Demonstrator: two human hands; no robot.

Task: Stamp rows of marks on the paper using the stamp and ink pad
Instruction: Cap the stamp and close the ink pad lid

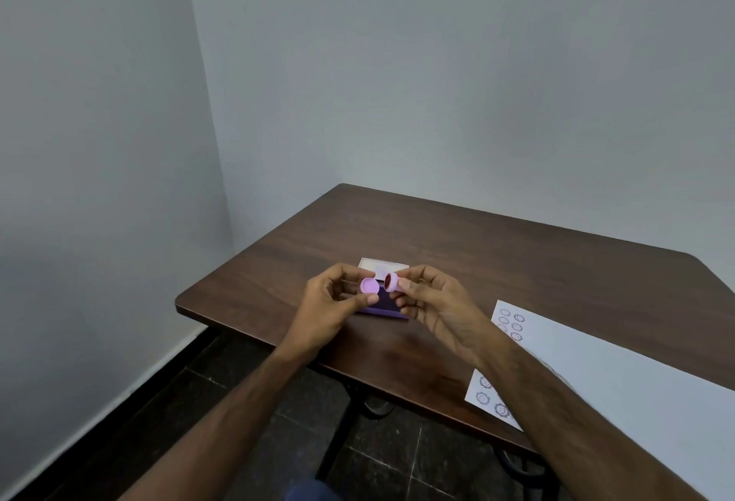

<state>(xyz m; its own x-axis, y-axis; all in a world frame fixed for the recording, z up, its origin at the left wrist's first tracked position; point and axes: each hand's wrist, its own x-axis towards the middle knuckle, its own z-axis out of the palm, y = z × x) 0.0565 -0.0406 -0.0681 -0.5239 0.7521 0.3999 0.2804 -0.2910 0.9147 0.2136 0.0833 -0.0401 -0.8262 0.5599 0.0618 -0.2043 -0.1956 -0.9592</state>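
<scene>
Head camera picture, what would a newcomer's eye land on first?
Two bare hands meet above the dark wooden table: the left hand pinches a small round pink cap, the right hand a small pink stamp with a dark red face. At the right lies a white paper sheet bearing purple flower-shaped marks.

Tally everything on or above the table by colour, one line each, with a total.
Pink: 2, the stamp in the right hand and its cap in the left hand
Purple: 1, the ink pad
White: 2, the paper and the ink pad's open lid
Total: 5
</scene>
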